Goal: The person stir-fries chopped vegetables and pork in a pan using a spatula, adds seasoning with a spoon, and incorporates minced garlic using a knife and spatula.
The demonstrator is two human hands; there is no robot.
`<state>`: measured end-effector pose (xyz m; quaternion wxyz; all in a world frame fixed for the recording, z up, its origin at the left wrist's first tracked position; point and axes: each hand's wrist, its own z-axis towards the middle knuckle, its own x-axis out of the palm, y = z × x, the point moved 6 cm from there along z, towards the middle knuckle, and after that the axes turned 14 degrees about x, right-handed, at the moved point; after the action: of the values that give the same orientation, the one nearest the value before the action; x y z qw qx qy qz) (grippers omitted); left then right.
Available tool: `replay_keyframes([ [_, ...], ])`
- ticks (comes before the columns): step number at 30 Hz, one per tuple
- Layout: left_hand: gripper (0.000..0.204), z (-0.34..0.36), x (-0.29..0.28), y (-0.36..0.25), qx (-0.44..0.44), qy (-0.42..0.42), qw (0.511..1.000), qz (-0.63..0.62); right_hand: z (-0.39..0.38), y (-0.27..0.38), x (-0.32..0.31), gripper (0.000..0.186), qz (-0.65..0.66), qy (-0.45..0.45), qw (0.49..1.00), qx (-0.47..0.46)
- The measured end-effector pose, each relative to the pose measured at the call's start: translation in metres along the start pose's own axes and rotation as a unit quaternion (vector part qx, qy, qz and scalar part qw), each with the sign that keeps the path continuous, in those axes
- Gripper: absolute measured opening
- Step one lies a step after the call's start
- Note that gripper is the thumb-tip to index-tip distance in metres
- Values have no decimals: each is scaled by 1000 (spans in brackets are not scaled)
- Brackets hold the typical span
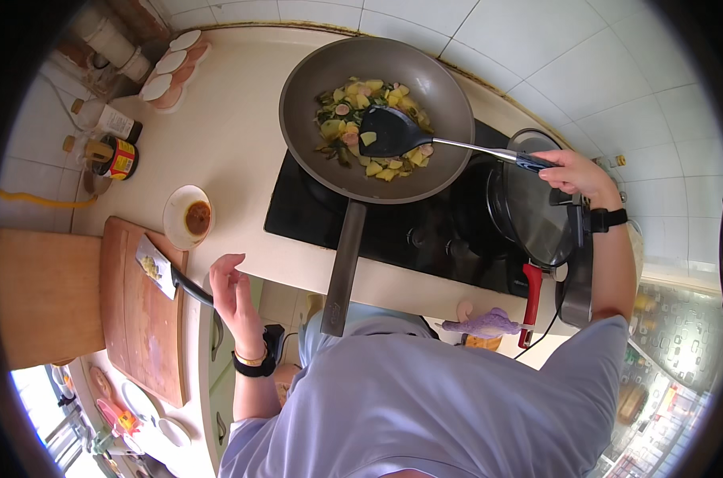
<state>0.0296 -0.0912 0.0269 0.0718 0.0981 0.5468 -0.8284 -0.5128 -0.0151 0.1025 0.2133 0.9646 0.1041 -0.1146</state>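
Observation:
My right hand (576,171) is closed round the dark handle of a spatula (389,131). The spatula's black blade rests among diced yellow potato, greens and pinkish slices (381,163) in a large grey-brown wok (449,119). One potato piece lies on the blade. The wok's long handle (345,267) points toward my body. My left hand (236,303) hangs in front of the counter edge, fingers loosely bent and apart, holding nothing visible. Closest to it is the black handle of a cleaver (161,268), whose blade carries minced bits and lies on a wooden cutting board (130,319).
A bowl with brown sauce (177,227) stands left of the wok. Bottles (119,158) and lidded seasoning jars (166,84) line the left and back. The wok sits on a black cooktop (314,211). To its right are a glass-lidded pan (537,219) with a red handle and a purple cloth (485,323).

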Motion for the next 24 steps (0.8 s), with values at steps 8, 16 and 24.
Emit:
replay_keyframes([
  [8, 27, 3, 4, 0, 13, 18, 1000, -13, -45, -27, -19, 48, 52, -63, 996, -48],
  [16, 28, 0, 11, 2, 4, 26, 999, -28, -58, -22, -41, 47, 6, -91, 996, -23],
  [24, 27, -7, 11, -2, -6, 2, 1000, -8, -59, 15, -73, 47, -61, -72, 995, 18],
])
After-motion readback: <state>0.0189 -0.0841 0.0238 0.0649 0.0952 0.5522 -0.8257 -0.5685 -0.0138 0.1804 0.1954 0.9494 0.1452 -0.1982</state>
